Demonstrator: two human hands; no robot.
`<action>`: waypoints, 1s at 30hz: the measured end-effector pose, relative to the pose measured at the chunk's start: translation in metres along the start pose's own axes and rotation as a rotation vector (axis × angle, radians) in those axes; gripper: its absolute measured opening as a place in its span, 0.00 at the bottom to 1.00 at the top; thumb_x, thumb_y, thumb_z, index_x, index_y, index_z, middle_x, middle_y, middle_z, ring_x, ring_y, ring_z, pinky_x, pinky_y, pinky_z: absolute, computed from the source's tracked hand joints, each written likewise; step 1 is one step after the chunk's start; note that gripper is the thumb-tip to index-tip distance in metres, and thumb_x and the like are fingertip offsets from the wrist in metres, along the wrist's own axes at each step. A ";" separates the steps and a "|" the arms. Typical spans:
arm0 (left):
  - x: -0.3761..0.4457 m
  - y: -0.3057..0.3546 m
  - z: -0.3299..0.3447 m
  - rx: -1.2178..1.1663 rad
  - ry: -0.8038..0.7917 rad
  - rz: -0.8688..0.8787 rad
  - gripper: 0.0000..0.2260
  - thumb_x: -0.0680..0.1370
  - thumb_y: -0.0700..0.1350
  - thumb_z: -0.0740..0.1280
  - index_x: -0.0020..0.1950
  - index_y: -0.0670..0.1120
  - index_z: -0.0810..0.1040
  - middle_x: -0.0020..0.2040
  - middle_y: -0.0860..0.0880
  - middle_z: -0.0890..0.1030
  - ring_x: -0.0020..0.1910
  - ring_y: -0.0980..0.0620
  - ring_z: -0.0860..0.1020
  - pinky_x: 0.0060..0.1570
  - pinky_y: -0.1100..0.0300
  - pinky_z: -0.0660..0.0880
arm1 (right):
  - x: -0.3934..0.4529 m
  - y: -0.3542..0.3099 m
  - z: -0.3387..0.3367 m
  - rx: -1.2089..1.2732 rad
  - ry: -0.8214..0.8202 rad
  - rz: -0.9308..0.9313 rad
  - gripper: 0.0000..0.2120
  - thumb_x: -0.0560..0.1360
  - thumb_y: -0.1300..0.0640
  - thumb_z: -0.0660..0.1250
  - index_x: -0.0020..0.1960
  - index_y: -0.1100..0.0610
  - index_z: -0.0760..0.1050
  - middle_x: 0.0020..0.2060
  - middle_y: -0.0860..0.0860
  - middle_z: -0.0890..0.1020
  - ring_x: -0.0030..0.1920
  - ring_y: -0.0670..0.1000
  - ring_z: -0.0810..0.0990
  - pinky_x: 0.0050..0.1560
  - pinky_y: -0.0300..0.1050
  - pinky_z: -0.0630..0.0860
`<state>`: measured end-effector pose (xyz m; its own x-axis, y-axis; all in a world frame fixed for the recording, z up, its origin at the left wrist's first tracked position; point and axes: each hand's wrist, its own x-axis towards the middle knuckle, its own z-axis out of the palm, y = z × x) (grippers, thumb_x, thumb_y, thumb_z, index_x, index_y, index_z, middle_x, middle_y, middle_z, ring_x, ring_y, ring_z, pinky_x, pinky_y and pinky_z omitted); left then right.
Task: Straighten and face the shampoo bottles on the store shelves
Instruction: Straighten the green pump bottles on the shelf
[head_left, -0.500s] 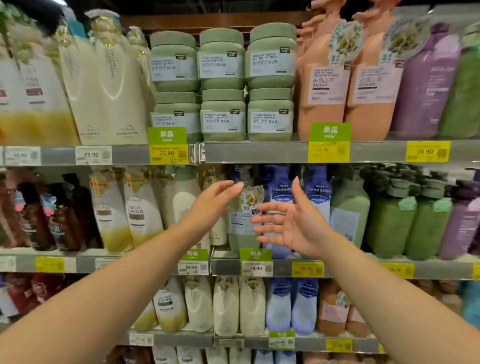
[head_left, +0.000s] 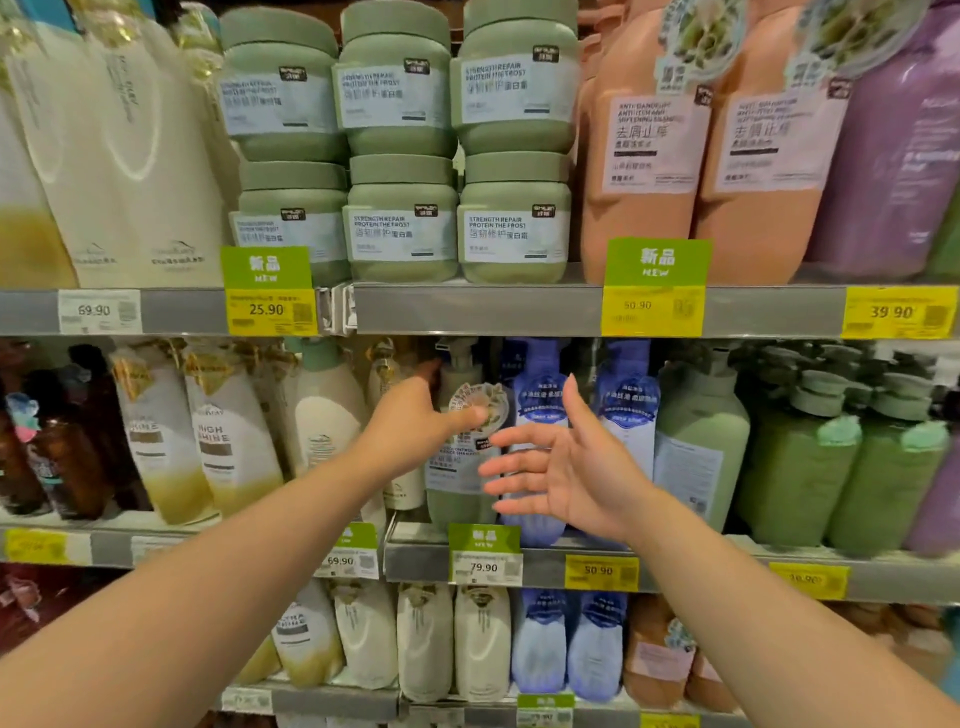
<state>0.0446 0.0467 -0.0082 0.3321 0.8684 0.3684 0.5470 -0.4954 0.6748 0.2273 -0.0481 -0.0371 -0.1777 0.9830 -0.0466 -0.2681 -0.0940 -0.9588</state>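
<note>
From the head camera, both bare arms reached forward to the middle shelf (head_left: 545, 569) of a store rack. The left hand (head_left: 410, 421) was stretched toward a pale green pump bottle (head_left: 457, 499) with a round sticker near its neck, its fingers extended and relaxed, with one fingertip lying over that sticker; whether it actually pressed the bottle could not be told, and it gripped nothing. The right hand (head_left: 566, 467) hung just to the right of the same bottle, palm turned left, fingers straight and spread, thumb up, holding nothing; it sat in front of a blue and white bottle (head_left: 535, 395) and its contact with either bottle could not be judged. The green pump bottle stood upright at the front of the middle shelf, above a price tag (head_left: 485, 566) reading 79.90, between a cream bottle (head_left: 327, 415) on its left and the blue and white bottle on its right. Further right stood a second blue bottle (head_left: 626, 410), then a large green bottle (head_left: 701, 447) turned so a plain back label showed. On the top shelf sat 6 green jars (head_left: 400, 228) stacked in 2 layers, beside 2 orange bottles (head_left: 644, 156). The bottom shelf carried cream bottles (head_left: 480, 639) and smaller blue bottles (head_left: 540, 644)
</note>
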 end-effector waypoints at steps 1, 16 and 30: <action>0.000 0.002 0.000 0.017 -0.004 0.003 0.22 0.68 0.56 0.78 0.55 0.48 0.75 0.41 0.56 0.80 0.40 0.59 0.79 0.34 0.67 0.69 | 0.001 0.000 -0.001 0.000 -0.003 -0.002 0.46 0.70 0.24 0.52 0.59 0.64 0.79 0.55 0.68 0.82 0.53 0.63 0.82 0.58 0.61 0.78; -0.015 -0.008 -0.003 0.124 -0.124 -0.044 0.40 0.57 0.61 0.82 0.60 0.46 0.69 0.52 0.53 0.77 0.51 0.54 0.76 0.46 0.58 0.74 | -0.002 0.009 0.004 0.003 0.011 0.012 0.45 0.70 0.25 0.53 0.60 0.63 0.79 0.52 0.66 0.83 0.51 0.63 0.83 0.58 0.62 0.78; -0.048 0.022 -0.034 -0.111 -0.096 0.190 0.32 0.57 0.54 0.84 0.56 0.59 0.72 0.48 0.64 0.79 0.47 0.70 0.75 0.44 0.71 0.70 | -0.046 0.004 0.040 0.024 0.160 -0.049 0.45 0.71 0.24 0.54 0.59 0.64 0.79 0.50 0.65 0.83 0.50 0.62 0.83 0.56 0.61 0.79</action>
<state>0.0142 -0.0055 0.0110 0.4954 0.7513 0.4361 0.3819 -0.6392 0.6675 0.1967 -0.0998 -0.0280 -0.0116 0.9989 -0.0461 -0.2954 -0.0474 -0.9542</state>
